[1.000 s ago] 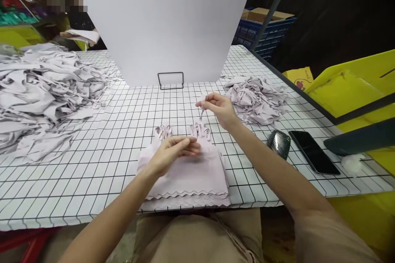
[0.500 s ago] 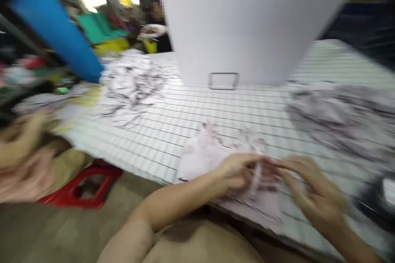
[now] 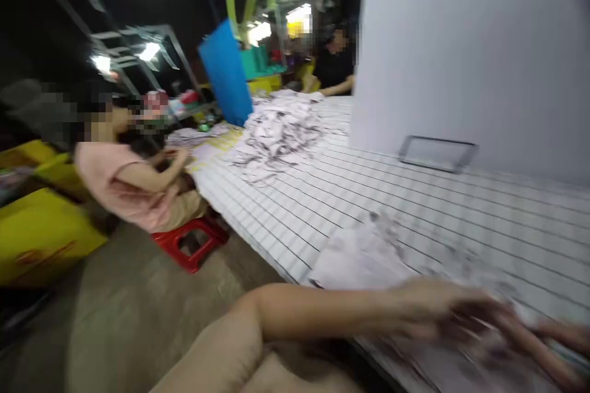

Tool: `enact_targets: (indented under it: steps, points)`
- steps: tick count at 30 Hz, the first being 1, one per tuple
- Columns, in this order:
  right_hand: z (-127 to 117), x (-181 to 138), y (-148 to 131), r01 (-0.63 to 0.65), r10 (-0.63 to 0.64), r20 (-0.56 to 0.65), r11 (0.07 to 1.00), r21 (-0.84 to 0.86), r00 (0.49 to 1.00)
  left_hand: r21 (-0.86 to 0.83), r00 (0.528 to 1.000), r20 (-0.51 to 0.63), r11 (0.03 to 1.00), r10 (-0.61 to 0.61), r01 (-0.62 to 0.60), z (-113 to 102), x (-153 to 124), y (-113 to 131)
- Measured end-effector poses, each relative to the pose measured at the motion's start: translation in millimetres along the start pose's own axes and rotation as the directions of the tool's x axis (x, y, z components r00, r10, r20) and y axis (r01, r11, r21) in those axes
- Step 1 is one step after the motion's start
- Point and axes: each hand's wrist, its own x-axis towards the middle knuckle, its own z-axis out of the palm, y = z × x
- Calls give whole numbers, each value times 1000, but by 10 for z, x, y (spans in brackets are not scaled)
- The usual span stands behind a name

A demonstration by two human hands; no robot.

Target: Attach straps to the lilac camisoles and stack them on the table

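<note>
My left hand (image 3: 449,313) lies over a stack of pale lilac fabric pieces (image 3: 364,255) at the near edge of the grid-patterned table (image 3: 322,190); motion blur smears its fingers. My right hand (image 3: 560,344) shows only as blurred fingers at the lower right corner, touching the same stack. I cannot make out whether either hand grips a piece.
A big heap of lilac fabric (image 3: 281,129) lies further along the table. A white board (image 3: 470,55) on a wire stand (image 3: 437,153) rises behind. A person in pink (image 3: 124,178) sits on a red stool (image 3: 188,242) at left; another person (image 3: 334,64) sits beyond. Yellow bins (image 3: 41,233) stand left.
The view has swung sharply left, bringing the seated person and red stool into sight. My hands have come together on the fabric stack and slid to the lower right.
</note>
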Motion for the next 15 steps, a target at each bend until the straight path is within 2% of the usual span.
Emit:
enact_targets:
  steps: [1, 2, 5, 8, 12, 15]
  points:
    - [-101, -23, 9, -76, 75, -17, 996, -36, 997, -57, 982, 47, 981, -182, 184, 19, -101, 65]
    - [-193, -32, 15, -153, 151, -39, 987, -56, 988, -93, 966, 110, 965, -234, 244, 16, -199, 130]
    - [-359, 2, 35, -361, 360, -85, 933, 4, 929, -103, 969, 198, 980, -145, 168, -105, -375, 276]
    - [-354, 45, 50, -470, 489, -74, 863, 187, 869, -25, 971, 200, 990, -132, 140, -234, -418, 281]
    - [-288, 14, 57, -495, 541, -81, 812, 308, 837, 68, 982, 139, 991, -128, 119, -298, -462, 206]
    - [-309, -25, 90, -501, 539, -64, 815, 291, 840, 102, 992, 101, 993, -71, 60, -332, -453, 210]
